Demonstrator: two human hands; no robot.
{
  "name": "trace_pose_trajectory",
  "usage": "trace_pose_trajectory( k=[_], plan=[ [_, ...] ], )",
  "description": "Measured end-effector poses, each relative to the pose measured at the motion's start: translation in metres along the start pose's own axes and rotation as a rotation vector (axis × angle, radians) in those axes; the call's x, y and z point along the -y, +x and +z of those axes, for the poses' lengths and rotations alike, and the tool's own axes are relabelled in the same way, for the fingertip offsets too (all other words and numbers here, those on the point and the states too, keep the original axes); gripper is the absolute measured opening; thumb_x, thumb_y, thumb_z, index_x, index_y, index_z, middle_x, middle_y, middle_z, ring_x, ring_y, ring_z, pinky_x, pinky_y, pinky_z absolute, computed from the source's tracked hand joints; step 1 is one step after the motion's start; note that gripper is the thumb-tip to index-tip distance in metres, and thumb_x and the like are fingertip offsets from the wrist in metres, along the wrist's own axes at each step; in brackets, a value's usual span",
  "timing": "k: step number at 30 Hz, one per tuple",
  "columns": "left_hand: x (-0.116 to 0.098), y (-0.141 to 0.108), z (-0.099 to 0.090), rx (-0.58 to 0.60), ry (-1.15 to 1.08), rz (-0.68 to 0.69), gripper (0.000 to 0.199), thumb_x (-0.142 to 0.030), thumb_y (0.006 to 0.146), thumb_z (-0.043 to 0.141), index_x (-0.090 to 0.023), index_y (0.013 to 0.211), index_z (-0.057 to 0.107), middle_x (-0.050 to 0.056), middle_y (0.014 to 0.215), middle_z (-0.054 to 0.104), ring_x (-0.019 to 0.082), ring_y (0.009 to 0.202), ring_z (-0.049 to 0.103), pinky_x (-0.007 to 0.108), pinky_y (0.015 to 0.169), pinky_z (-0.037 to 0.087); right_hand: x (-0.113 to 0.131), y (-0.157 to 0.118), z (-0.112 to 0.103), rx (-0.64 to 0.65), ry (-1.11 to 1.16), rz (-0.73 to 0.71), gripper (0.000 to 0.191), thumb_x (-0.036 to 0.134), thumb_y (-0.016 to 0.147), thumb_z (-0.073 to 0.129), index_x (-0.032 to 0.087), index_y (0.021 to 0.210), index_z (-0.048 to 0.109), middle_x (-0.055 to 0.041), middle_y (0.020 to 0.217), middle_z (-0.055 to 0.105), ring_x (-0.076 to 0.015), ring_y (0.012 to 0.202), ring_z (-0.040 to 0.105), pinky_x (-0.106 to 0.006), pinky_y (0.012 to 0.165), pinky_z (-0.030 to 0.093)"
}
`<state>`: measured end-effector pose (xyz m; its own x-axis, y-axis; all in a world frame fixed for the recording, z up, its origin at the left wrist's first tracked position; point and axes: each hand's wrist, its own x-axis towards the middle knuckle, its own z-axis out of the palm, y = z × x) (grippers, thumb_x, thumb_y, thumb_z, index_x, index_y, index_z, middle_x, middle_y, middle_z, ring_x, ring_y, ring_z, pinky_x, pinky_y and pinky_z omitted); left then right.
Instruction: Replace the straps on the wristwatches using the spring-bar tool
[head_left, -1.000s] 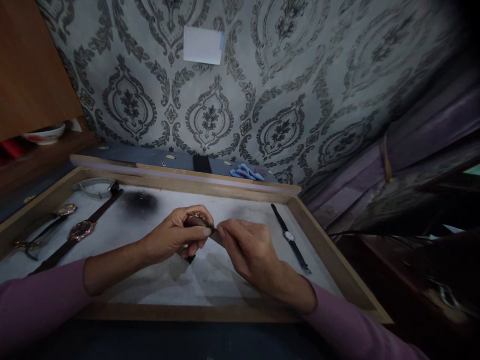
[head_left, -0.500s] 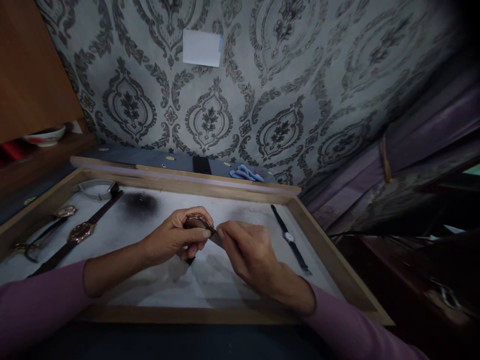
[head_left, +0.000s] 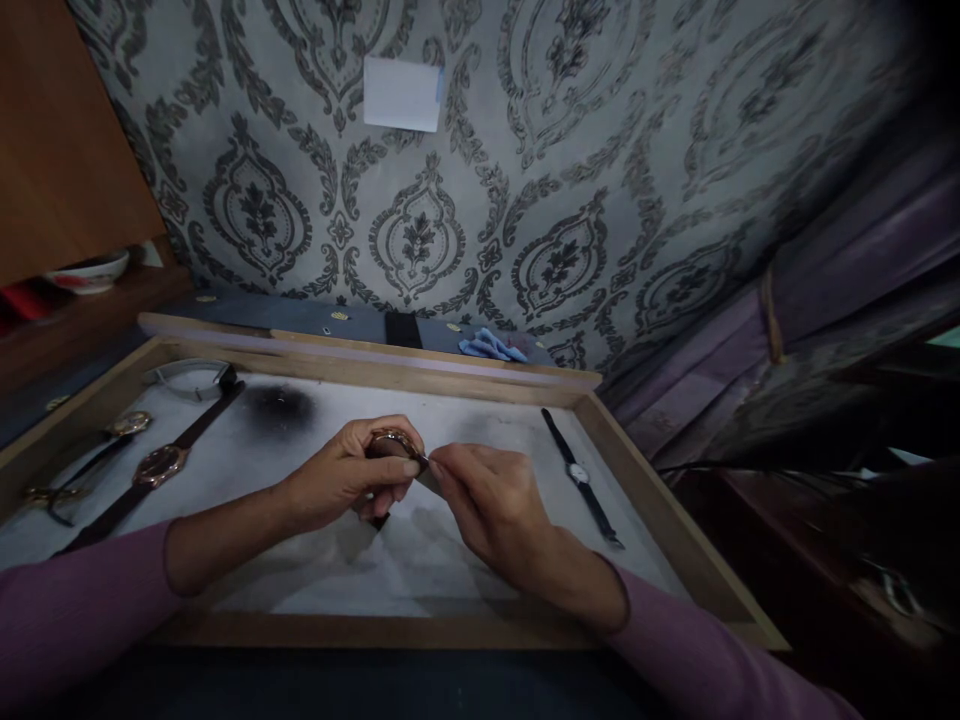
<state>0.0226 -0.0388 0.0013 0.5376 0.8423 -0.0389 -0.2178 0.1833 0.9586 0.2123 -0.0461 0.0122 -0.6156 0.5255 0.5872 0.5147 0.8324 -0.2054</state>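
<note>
Over the middle of a shallow wooden tray [head_left: 420,630], my left hand [head_left: 360,470] is closed around a wristwatch [head_left: 393,446] with a rose-gold rim and a dark strap. The strap's end pokes out below my fingers. My right hand [head_left: 499,500] is closed in a pinch at the right edge of the watch, near my left thumb. Between its fingertips is something small and dark, perhaps the strap or a thin tool; I cannot make out which.
At the tray's left lie a brown-strapped watch [head_left: 160,466], a gold watch [head_left: 129,424] and a grey-banded watch [head_left: 191,378]. A white-faced watch [head_left: 577,473] with a black strap lies at the right. A blue cloth [head_left: 492,345] sits behind the back rim.
My right hand has shifted slightly left, its fingertips closer to the watch. My left hand and the watch have hardly moved.
</note>
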Motion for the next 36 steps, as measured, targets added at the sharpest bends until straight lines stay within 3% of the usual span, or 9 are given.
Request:
trace_pose_trajectory(
  k=[36],
  plan=[
    [0.0025,-0.0009,-0.0018,0.014,0.058,-0.032,0.022,-0.032,0.076,0.068,-0.016,0.078,0.054,-0.006,0.053,0.055,0.004,0.036,0.045,0.012,0.031,0.03,-0.0064,-0.0022,0.0037,0.109,0.055,0.028,0.026,0.018,0.096,0.038,0.017,0.073,0.05,0.0001,0.057,0.05,-0.0114,0.052,0.044,-0.024,0.053,0.032]
  ],
)
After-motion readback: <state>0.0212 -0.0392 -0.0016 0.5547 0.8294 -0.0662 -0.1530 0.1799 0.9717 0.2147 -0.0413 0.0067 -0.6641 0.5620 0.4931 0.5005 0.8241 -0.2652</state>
